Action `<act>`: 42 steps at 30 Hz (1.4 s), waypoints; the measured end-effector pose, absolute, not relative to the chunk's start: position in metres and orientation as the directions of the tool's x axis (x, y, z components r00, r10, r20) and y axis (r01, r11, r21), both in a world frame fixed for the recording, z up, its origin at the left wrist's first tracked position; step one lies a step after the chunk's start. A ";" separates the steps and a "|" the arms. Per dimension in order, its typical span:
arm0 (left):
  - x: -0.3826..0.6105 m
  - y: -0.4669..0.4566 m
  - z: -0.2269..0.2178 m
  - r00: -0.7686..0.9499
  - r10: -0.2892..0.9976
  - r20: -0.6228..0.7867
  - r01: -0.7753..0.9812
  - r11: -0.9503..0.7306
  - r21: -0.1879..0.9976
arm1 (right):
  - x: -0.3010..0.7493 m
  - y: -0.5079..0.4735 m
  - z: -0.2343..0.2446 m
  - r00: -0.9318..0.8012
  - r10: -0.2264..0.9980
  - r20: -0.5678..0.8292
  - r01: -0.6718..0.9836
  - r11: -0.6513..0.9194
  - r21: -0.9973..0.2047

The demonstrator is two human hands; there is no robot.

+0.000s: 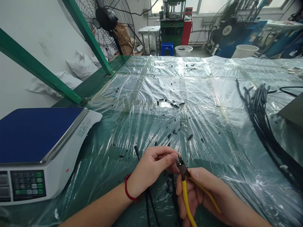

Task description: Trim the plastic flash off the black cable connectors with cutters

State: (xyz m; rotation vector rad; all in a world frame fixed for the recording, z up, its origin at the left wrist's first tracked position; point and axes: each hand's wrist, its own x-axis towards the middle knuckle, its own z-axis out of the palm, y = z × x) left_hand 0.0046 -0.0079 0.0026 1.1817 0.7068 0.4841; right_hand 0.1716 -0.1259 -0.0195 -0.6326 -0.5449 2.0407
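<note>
Head view, pliers [183, 171] part-hidden, scale [40, 135] cropped

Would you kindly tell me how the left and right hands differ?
The left hand has a red bracelet at its wrist; the right hand has none. The right hand holds yellow-handled cutters, while the left hand is at their cutting end. Both are ungloved.

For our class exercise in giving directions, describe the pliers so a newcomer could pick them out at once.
Find the plastic-covered table with the blue-topped scale at left. Right of the scale, low in the picture, the right hand holds the pliers. Their yellow handles set them apart from the dark cables on either side.
</note>
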 end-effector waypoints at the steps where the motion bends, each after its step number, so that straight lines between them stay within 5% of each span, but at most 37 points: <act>1: 0.004 -0.007 0.003 0.696 0.677 -0.239 0.027 0.307 0.951 | 0.171 -0.126 -0.020 -0.459 0.859 -0.227 -0.635 -0.496 -0.592; 10: 0.003 -0.008 0.004 0.681 0.697 -0.223 0.028 0.279 0.960 | 0.171 -0.123 -0.022 -0.448 0.852 -0.271 -0.649 -0.518 -0.557; 19: -0.002 -0.008 0.003 0.661 0.743 -0.100 0.135 0.013 0.991 | 0.176 -0.124 -0.018 -0.484 0.823 -0.299 -0.647 -0.566 -0.510; 37: -0.005 -0.013 0.009 0.649 0.709 0.276 0.068 -0.415 0.907 | 0.173 -0.131 -0.015 -0.457 0.817 -0.353 -0.675 -0.576 -0.460; 42: -0.007 -0.012 0.006 0.665 0.692 0.280 0.054 -0.418 0.907 | 0.172 -0.131 -0.018 -0.464 0.838 -0.285 -0.697 -0.545 -0.466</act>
